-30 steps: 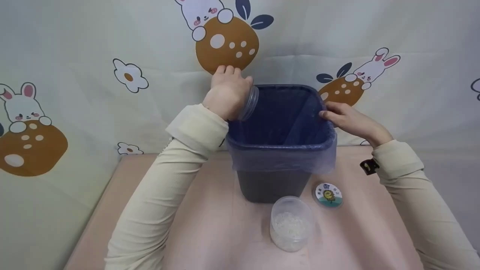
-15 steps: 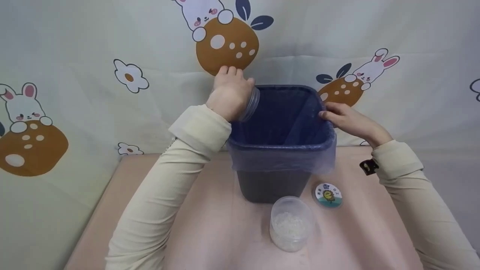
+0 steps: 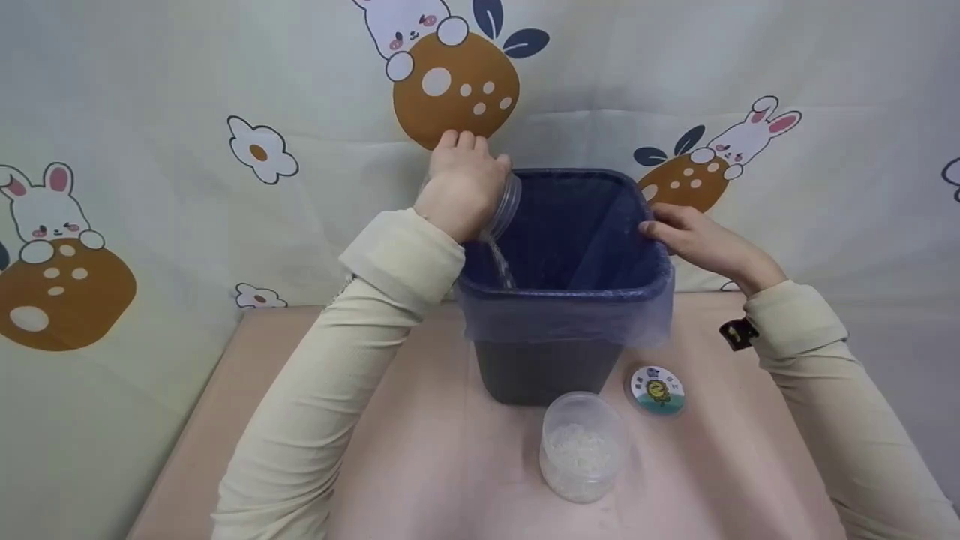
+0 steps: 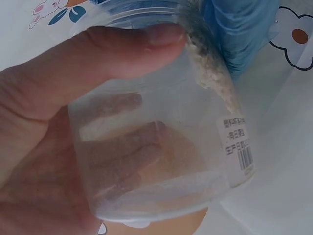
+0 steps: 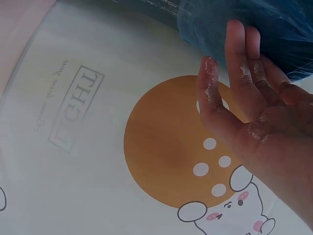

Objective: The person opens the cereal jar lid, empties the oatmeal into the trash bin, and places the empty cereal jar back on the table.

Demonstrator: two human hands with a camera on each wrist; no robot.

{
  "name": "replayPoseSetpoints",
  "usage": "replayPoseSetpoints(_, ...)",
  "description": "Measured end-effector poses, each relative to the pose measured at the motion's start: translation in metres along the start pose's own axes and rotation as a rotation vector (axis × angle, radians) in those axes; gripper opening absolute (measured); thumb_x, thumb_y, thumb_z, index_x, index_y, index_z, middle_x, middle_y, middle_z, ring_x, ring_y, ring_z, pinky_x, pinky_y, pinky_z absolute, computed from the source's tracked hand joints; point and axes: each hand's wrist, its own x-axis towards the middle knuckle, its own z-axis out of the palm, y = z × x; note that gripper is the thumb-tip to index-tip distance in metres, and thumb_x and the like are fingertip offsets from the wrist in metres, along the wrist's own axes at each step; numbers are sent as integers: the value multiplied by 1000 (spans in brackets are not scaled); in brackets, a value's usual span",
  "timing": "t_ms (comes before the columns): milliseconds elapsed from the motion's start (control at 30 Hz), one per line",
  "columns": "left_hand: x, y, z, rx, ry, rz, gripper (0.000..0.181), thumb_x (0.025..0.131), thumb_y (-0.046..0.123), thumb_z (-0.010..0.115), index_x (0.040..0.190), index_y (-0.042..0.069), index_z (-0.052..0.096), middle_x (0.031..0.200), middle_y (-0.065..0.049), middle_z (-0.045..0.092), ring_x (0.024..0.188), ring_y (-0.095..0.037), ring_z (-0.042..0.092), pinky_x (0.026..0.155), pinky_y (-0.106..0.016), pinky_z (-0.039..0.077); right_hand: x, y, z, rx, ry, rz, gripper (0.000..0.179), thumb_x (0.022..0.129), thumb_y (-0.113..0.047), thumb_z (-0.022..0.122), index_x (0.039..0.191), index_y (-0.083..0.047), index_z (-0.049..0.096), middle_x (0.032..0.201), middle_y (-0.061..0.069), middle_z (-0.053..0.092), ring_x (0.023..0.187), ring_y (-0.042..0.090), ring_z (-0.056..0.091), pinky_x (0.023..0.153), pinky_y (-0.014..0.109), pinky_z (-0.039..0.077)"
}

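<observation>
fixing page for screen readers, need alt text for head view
The left hand holds a clear jar tilted over a blue-lined bin, a pale stream spilling in, while the right hand is at the bin's rim. In front, a tub of pale bits and a printed disc rest on a pink surface.

"LIGHT" [image 5: 77,108] is printed on the backdrop [image 5: 98,186], beside a barely legible line [image 5: 52,94]. A barcode [image 4: 245,158] and blurred Chinese characters [image 4: 234,133] are carried on the label [image 4: 236,169] of the jar [image 4: 166,181]. The lid [image 3: 657,391] is marked illegibly.
</observation>
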Motion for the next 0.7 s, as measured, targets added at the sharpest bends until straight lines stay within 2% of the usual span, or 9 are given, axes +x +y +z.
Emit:
replayPoseSetpoints(267,1,2,-1,-2,-11,2,58,88,11,65,140,12,40,139,-16,39,126,-32,32,108,-43,19,0,1,0,15,-1,-4,28,102,-22,43,108,2,54,101,10,56,90,14,55,76,23,48)
replayPoseSetpoints(700,3,7,-1,35,-23,-1,71,83,19,72,144,13,36,142,-17,37,126,-32,32,109,-42,18,2,3,1,-19,23,-26,21,101,-16,44,102,2,55,92,6,54,81,14,51,69,24,44)
